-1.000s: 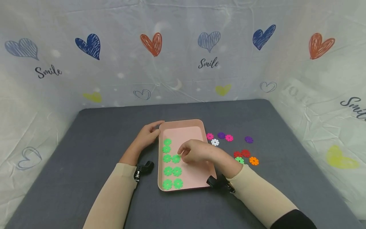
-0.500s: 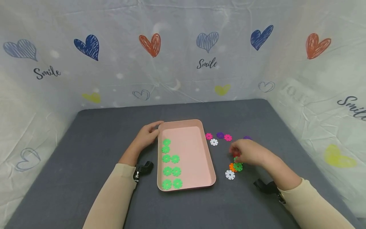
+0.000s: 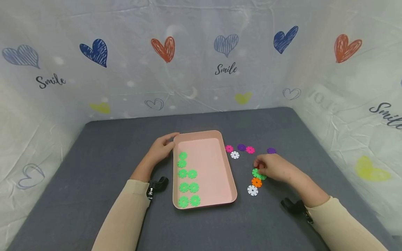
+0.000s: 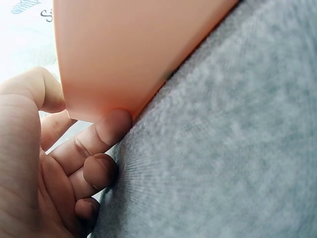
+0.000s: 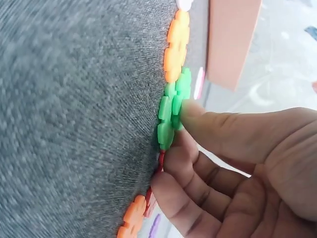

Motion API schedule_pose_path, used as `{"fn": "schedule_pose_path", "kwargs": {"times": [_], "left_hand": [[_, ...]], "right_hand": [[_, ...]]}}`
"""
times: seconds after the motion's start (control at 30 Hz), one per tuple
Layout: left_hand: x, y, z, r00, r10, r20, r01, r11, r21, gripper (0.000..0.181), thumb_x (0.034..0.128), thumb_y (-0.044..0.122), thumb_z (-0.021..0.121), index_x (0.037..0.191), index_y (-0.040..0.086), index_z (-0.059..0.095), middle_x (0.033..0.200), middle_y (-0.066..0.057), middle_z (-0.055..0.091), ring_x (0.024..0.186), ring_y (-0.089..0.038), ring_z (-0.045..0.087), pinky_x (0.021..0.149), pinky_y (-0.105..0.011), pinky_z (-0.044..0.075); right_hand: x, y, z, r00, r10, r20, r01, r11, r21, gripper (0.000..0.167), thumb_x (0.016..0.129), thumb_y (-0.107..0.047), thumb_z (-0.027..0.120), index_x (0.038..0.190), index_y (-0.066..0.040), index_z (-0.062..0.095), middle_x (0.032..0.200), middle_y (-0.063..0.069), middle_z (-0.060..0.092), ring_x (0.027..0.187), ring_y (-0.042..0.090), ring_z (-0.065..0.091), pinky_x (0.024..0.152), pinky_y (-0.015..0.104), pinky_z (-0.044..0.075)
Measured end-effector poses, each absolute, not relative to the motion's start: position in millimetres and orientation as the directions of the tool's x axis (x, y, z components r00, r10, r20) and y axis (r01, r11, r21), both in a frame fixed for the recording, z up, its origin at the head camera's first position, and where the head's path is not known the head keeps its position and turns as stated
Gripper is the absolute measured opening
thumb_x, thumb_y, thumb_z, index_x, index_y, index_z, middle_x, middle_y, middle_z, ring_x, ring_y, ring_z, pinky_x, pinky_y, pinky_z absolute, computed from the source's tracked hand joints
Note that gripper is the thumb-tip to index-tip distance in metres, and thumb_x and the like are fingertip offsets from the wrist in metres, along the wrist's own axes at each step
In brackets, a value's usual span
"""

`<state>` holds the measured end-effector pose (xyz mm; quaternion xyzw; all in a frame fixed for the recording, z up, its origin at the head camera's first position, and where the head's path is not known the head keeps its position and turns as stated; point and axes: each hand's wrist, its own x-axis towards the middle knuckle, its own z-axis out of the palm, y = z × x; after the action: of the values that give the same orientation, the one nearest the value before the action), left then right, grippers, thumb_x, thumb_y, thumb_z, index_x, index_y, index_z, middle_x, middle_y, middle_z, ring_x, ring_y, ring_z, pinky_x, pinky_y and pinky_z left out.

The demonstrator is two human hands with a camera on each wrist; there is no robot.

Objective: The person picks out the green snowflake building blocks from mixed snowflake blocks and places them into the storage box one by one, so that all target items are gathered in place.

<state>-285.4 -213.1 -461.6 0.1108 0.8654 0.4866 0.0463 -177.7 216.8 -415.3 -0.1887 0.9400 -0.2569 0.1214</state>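
Note:
My left hand [image 3: 160, 150] holds the far left corner of a pink tray [image 3: 205, 135], with fingers against its wall in the left wrist view. Inside the tray, green flower-shaped discs [image 3: 193, 187] lie in two columns along the left side. To the right of the tray, my right hand [image 3: 276, 166] has its thumb and fingers on a green flower-shaped disc [image 5: 182, 91]. That disc overlaps another green disc [image 5: 165, 121] on the cloth. Red pieces [image 5: 151, 201] are partly hidden behind the fingers.
Near the right hand lie an orange disc [image 3: 256, 182] and a white one [image 3: 252, 190]. Pink [image 3: 250, 150], purple [image 3: 241, 147] and white [image 3: 235, 154] discs lie beside the tray's right edge. Another purple disc [image 3: 271, 150] sits beyond the hand. A printed curtain [image 3: 194, 80] borders the table.
My right hand has moved from inside the tray to the loose discs on the right and now pinches a green disc there. My left hand stays at the tray's corner.

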Motion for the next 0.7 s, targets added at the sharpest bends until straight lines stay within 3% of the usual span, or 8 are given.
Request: {"fn": "schedule_pose_path", "kwargs": {"times": [0.23, 0.5, 0.6, 0.7], "left_hand": [[-284.8, -213.0, -460.2, -0.971, 0.238, 0.021, 0.141, 0.502, 0.853, 0.056, 0.0961, 0.017, 0.049, 0.152, 0.025, 0.053, 0.053, 0.0, 0.042, 0.042, -0.017, 0.034, 0.046, -0.033, 0.032], [-285.6, -212.4, -460.8, -0.973, 0.231, 0.021, 0.139, 0.506, 0.851, 0.057, 0.0952, 0.018, 0.05, 0.151, 0.025, 0.054, 0.053, -0.001, 0.042, 0.042, -0.017, 0.036, 0.046, -0.033, 0.032], [-285.5, -212.2, -460.5, -0.973, 0.229, 0.021, 0.137, 0.504, 0.853, 0.056, 0.0954, 0.017, 0.05, 0.151, 0.025, 0.054, 0.052, 0.0, 0.042, 0.042, -0.017, 0.035, 0.046, -0.033, 0.032], [-285.8, -212.7, -460.5, -0.972, 0.233, 0.022, 0.14, 0.505, 0.852, 0.057, 0.095, 0.016, 0.05, 0.151, 0.023, 0.054, 0.052, 0.001, 0.042, 0.042, -0.016, 0.035, 0.046, -0.034, 0.033]], "right_hand": [[-182.7, 219.3, -415.0, -0.896, -0.413, -0.161, -0.25, 0.77, -0.587, 0.014, 0.088, -0.001, 0.071, 0.101, -0.004, 0.07, 0.078, -0.002, 0.057, 0.07, 0.014, 0.051, 0.064, 0.029, 0.045], [-181.9, 217.1, -411.8, -0.885, -0.404, -0.232, -0.202, 0.781, -0.591, 0.019, 0.08, -0.012, 0.086, 0.091, -0.008, 0.07, 0.077, -0.001, 0.055, 0.069, 0.016, 0.05, 0.063, 0.033, 0.043], [-183.0, 215.6, -406.1, -0.883, -0.405, -0.238, -0.183, 0.763, -0.621, 0.016, 0.083, -0.012, 0.083, 0.086, -0.008, 0.068, 0.074, 0.0, 0.059, 0.066, 0.017, 0.054, 0.06, 0.034, 0.044], [-189.0, 212.0, -392.0, -0.888, -0.388, -0.247, -0.114, 0.707, -0.698, 0.014, 0.088, -0.011, 0.078, 0.091, -0.005, 0.066, 0.076, 0.004, 0.064, 0.065, 0.024, 0.062, 0.059, 0.037, 0.049]]}}
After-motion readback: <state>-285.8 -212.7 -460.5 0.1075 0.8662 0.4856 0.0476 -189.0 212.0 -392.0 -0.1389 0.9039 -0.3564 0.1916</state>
